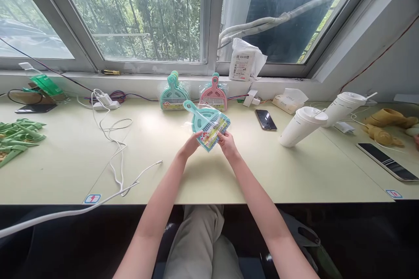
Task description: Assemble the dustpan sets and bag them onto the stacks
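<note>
A mint-green dustpan and brush set (pixel 207 123) in clear wrap is held up over the table, tilted with its handle toward the upper left. My left hand (pixel 191 143) grips its lower left edge, and my right hand (pixel 228 144) pinches its lower right corner. The brush bristles and a colourful printed label face me. Behind it, leaning at the windowsill, stand a stack of green dustpan sets (pixel 174 91) and a pink stack (pixel 214 91), also wrapped. The fingers behind the held set are hidden.
White cables (pixel 119 148) run across the table on the left, from a power strip (pixel 106 103). To the right are a phone (pixel 266 120), two lidded white cups (pixel 303 126) and a tissue pack (pixel 290 100). A green bottle (pixel 46 83) lies tilted at the far left.
</note>
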`<act>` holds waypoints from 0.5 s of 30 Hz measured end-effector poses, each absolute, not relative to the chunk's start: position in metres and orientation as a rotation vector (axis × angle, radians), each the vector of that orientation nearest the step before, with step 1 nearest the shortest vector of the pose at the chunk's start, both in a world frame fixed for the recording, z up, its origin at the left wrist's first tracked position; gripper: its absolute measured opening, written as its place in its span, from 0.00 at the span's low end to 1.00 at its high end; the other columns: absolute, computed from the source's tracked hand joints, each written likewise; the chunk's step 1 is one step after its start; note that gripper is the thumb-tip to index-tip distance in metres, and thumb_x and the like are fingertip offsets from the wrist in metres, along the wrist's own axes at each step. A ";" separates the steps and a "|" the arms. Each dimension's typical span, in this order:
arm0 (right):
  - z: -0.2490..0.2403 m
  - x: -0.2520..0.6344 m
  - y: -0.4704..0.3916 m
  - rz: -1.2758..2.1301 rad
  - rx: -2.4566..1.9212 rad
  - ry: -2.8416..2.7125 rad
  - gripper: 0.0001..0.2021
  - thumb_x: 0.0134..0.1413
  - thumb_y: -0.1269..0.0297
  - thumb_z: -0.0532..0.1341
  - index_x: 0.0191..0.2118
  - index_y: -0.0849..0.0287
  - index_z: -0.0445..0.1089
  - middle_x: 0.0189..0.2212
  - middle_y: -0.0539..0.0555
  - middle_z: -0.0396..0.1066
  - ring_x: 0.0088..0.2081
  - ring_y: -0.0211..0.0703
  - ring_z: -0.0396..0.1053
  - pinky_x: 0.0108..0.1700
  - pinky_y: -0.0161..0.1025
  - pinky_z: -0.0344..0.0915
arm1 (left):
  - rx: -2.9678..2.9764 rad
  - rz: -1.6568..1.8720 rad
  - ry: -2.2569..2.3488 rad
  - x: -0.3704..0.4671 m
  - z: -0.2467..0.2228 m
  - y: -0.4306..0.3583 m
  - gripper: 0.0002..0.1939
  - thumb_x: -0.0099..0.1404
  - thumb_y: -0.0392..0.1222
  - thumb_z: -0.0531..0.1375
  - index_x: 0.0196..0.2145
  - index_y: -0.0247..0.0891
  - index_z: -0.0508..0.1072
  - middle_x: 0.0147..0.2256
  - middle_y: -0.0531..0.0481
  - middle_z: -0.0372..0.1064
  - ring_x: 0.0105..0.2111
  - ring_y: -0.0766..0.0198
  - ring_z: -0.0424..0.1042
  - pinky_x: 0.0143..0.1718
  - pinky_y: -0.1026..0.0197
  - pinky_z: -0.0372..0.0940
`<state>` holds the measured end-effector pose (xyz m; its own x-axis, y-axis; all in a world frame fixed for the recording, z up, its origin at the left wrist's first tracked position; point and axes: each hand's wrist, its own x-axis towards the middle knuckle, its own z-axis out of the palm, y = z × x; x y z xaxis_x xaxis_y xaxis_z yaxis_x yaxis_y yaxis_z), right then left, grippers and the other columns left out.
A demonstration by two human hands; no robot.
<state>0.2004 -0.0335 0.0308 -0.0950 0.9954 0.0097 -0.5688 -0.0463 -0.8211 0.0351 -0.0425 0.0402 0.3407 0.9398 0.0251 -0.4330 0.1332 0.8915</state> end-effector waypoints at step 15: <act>0.032 0.202 -0.033 1.566 -0.728 -0.834 0.17 0.36 0.62 0.73 0.36 0.60 0.73 0.39 0.55 0.77 0.40 0.47 0.74 0.42 0.41 0.73 | 0.631 1.482 0.423 0.021 0.051 -0.043 0.48 0.56 0.77 0.40 0.55 0.36 0.67 0.51 0.40 0.69 0.57 0.45 0.61 0.54 0.47 0.61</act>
<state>0.2021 -0.0331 0.0316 -0.1470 0.9891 -0.0068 -0.5466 -0.0870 -0.8329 0.0213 -0.0428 0.0512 0.0629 0.9912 0.1161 -0.7809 -0.0236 0.6242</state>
